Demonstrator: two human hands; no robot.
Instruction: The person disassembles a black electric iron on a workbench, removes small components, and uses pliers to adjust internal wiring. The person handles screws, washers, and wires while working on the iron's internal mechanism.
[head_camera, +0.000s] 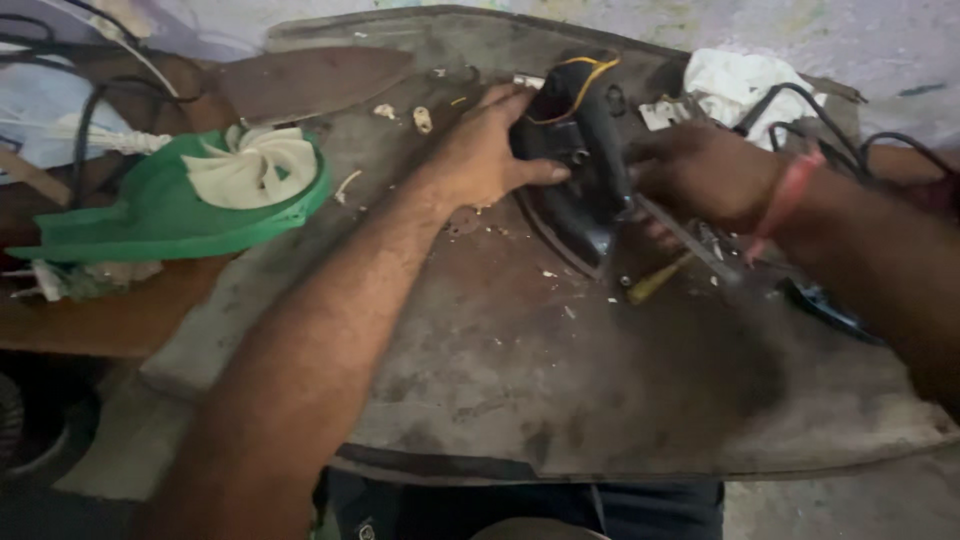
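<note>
A black electric clothes iron (580, 160) lies on the worn grey workboard (560, 380), its handle up and yellow wires showing at the top. My left hand (485, 150) grips the iron's left side, thumb pressed on its body. My right hand (700, 175), a red thread around the wrist, is closed on a slim dark tool (690, 240) beside the iron's right side; the tool's tip is blurred. A yellow-handled screwdriver (655, 283) lies on the board just below the right hand.
A green plastic housing (150, 215) with a white fan wheel (255, 170) sits at the left. A white cloth (735, 85) and black cables (800, 120) lie at the back right. Small screws and bits are scattered on the board.
</note>
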